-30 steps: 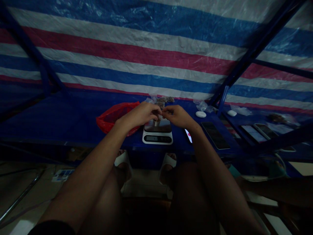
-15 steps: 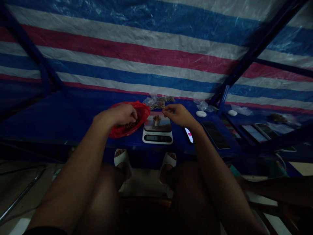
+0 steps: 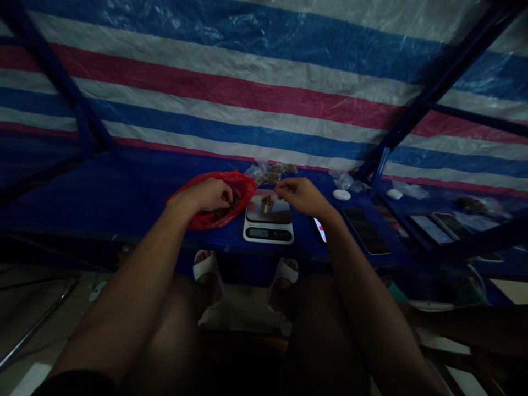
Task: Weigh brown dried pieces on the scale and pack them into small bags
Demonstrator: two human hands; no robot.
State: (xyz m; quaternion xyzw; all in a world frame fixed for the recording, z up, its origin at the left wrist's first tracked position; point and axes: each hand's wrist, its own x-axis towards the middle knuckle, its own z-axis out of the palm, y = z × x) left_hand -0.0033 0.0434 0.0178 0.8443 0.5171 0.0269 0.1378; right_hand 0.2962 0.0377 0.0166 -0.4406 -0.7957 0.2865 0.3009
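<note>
My left hand [image 3: 213,194] is inside a red plastic bag [image 3: 202,223] of small brown pieces, its fingers pinched together over them. Whether a piece is between those fingertips is too dark to see. Right of the bag sits a white digital scale [image 3: 268,234] with a small metal cup [image 3: 267,208] on its platform. Brown pieces are heaped up to the cup's rim. My right hand [image 3: 297,193] hovers above the platform's right side, thumb and fingertips pinched close to the cup. What they hold, if anything, is too small to name.
Behind the scale lie clear bags of brown pieces [image 3: 270,176]. To the right are a lit phone [image 3: 320,229], a white oval case [image 3: 341,194], a dark phone [image 3: 366,231] and crumpled clear plastic [image 3: 345,180]. A blue frame post [image 3: 377,173] rises there; a striped sheet [image 3: 247,99] hangs behind.
The view has shifted slightly, so everything on the table sits a little further right. My left hand has stayed in the red bag with small finger movement; the right hand has barely moved.
</note>
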